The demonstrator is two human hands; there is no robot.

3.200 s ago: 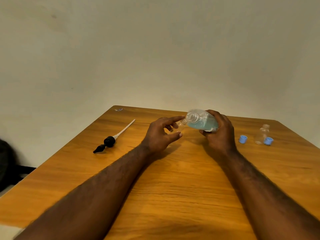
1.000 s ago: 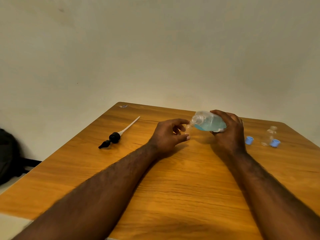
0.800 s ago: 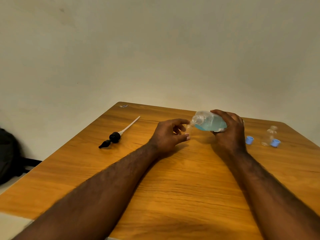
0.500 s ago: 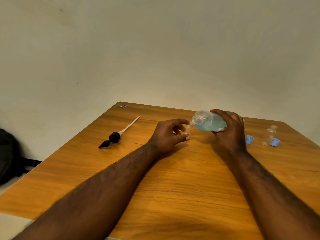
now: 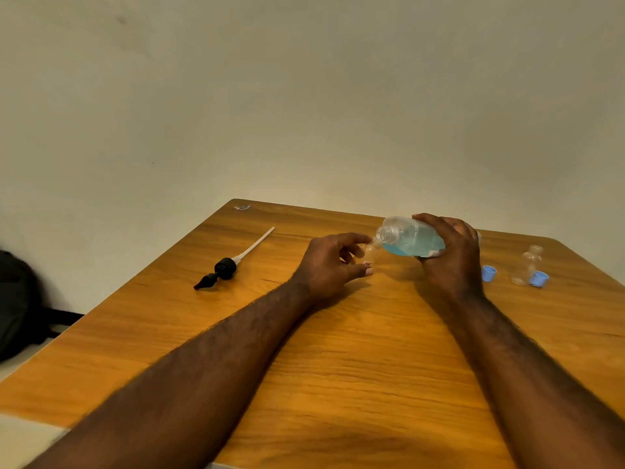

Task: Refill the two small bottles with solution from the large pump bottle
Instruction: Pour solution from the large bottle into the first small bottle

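Nearest to us, both forearms reach out over the wooden counter (image 5: 338, 384). Our left hand (image 5: 329, 267) rests on the counter with finger and thumb pinching a small clear bottle (image 5: 370, 253) upright. Just beside it, our right hand (image 5: 451, 255) is wrapped around the body of the large bottle (image 5: 411, 236), tipped nearly on its side, its open neck right at the small bottle's mouth. The blue solution pools along its lower side; whether any is running out yet we cannot tell.

We judge this to be the first pour. The next move calls for a slow, small increase in tilt, since the large neck is much wider than the small mouth and could easily spill over it.

Farther right, apart from the hands, the second small bottle (image 5: 529, 264) stands uncapped and looks empty, one blue cap (image 5: 538, 278) touching its base and another blue cap (image 5: 488, 273) nearby. Far left lies the removed black pump head (image 5: 223, 269) with its white tube.
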